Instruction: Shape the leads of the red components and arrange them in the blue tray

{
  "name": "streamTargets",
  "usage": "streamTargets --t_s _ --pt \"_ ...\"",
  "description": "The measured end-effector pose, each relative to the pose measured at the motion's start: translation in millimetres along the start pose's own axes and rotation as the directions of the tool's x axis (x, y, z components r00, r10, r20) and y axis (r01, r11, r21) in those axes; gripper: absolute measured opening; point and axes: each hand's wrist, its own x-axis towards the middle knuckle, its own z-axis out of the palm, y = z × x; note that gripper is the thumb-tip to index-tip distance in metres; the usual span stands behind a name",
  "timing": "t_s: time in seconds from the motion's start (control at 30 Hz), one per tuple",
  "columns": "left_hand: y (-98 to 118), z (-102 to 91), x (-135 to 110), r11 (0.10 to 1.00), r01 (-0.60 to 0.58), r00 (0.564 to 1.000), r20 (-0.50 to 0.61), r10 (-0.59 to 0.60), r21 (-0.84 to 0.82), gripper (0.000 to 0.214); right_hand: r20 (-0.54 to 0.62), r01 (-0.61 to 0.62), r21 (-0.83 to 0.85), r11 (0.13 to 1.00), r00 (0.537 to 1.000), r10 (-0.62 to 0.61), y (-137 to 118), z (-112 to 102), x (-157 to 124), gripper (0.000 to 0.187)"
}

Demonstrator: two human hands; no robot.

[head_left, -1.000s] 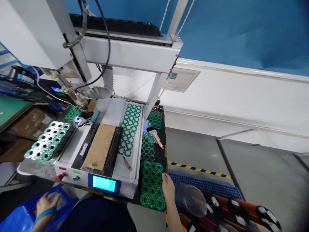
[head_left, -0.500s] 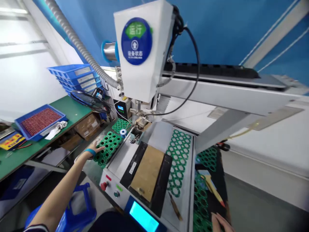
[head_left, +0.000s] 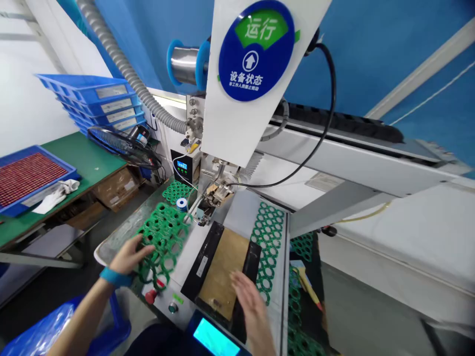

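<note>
My left hand [head_left: 129, 255], with a teal band at the wrist, grips the near edge of a green perforated panel [head_left: 163, 237] and holds it tilted at the machine's left side. My right hand [head_left: 248, 299] hovers with its fingers stretched out over the right black rail of the fixture [head_left: 222, 269], whose middle is a tan board. It is slightly blurred. The soldering head [head_left: 213, 195] hangs behind the fixture under a white housing with a blue and green sign [head_left: 256, 49].
Green ring panels [head_left: 267, 232] lie right of the fixture, more on a dark side strip [head_left: 302, 296] with a brush [head_left: 306, 282]. A red button [head_left: 150, 296], a green button [head_left: 172, 307] and a screen [head_left: 213, 341] line the front. Left: green bench, blue trays [head_left: 92, 101], fan [head_left: 118, 143].
My left hand has pulled the green panel up off its stack toward me. My right hand came from the right strip to above the fixture. The view moved closer to the machine.
</note>
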Motion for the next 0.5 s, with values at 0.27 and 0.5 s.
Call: streamTargets --t_s 0.27,0.5 --pt "84 134.2 -62 0.935 -0.354 0.917 0.2 0.345 0.012 0.065 -0.083 -0.115 0.153 0.981 0.988 0.129 12 17 43 0.074" --pt "93 155.4 -64 0.832 -0.545 0.808 0.328 0.49 0.099 0.083 -0.145 -0.079 0.14 0.987 0.984 0.099 11 6 80 0.036"
